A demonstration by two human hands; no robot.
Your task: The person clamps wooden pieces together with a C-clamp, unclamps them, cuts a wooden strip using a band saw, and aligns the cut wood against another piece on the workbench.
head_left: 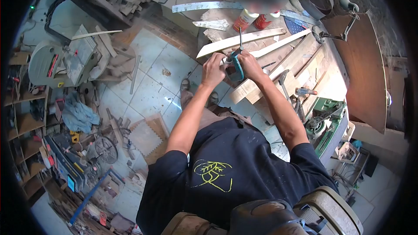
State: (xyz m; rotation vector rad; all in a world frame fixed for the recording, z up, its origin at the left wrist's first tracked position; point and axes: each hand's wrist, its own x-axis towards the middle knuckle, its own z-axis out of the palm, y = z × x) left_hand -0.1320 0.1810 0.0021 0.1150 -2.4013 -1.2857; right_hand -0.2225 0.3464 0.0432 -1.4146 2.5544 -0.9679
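A teal clamp-like tool point(237, 70) with a thin dark bar point(241, 38) pointing up is held between my two hands, in front of my body. My left hand point(214, 70) is closed on the tool's light-coloured end. My right hand point(251, 66) wraps round its other side, near the base of the bar. Just beyond the hands lies a long pale wooden piece point(241, 40) with a pointed end. Two red-and-white containers point(244, 21) stand behind it.
Wooden boards point(278, 76) and a blue-and-orange tool point(306, 91) are at the right, beside a green machine point(325, 124). A band saw-like machine point(48, 63) stands left. A person's blurred head is across the bench. Tiled floor point(152, 87) lies below.
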